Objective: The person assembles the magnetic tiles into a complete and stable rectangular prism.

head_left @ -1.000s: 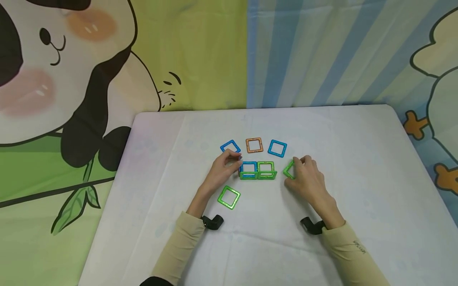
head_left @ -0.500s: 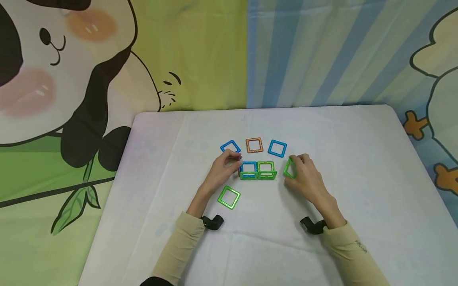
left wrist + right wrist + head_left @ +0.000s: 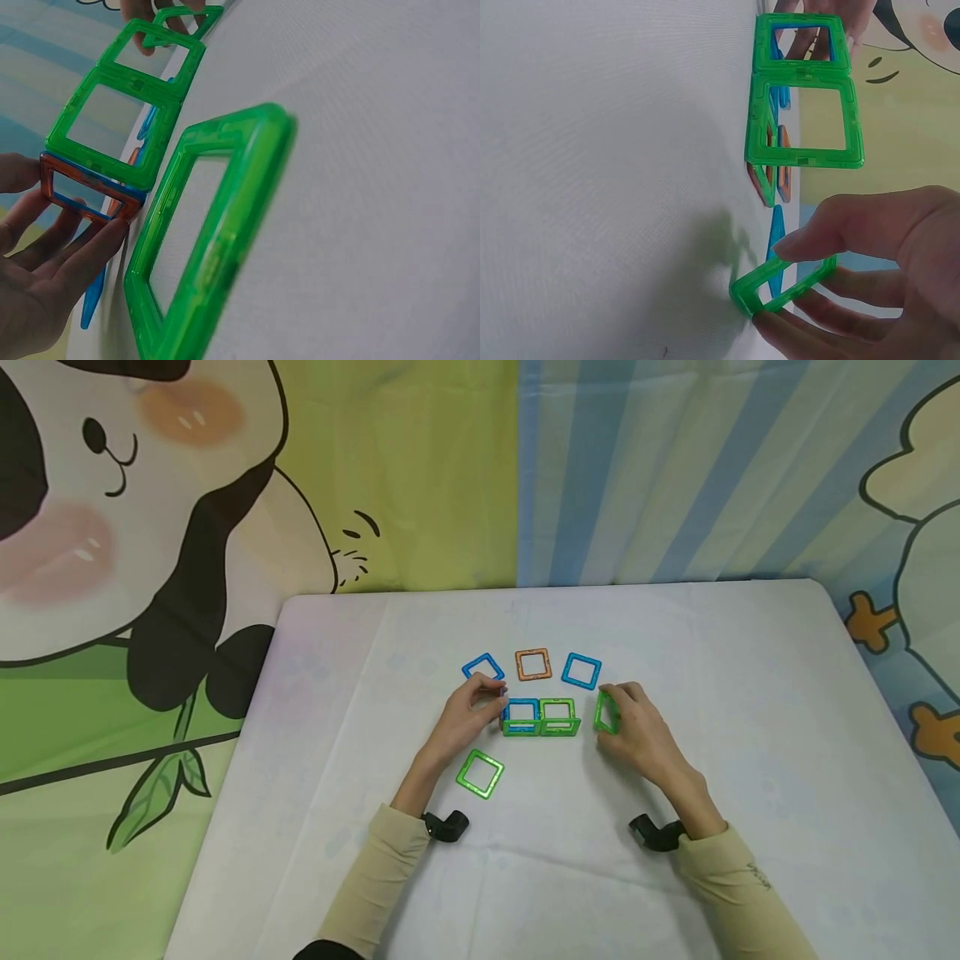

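At the middle of the white table stands a row of joined square magnetic tiles. Two green tiles form its upright front, with a blue tile and another green tile lying behind them. My left hand grips an orange tile at the row's left end, thumb and fingers on its edges. To the right of the row, my right hand pinches a single green tile, tilted up and apart from the row. One loose green tile lies flat before the left hand.
Behind the row lie a blue tile, an orange tile and another blue tile. A printed cloth backdrop rises past the far edge of the table.
My right hand has tipped its green tile more upright, shifting slightly. The left hand and the joined row stay in place.
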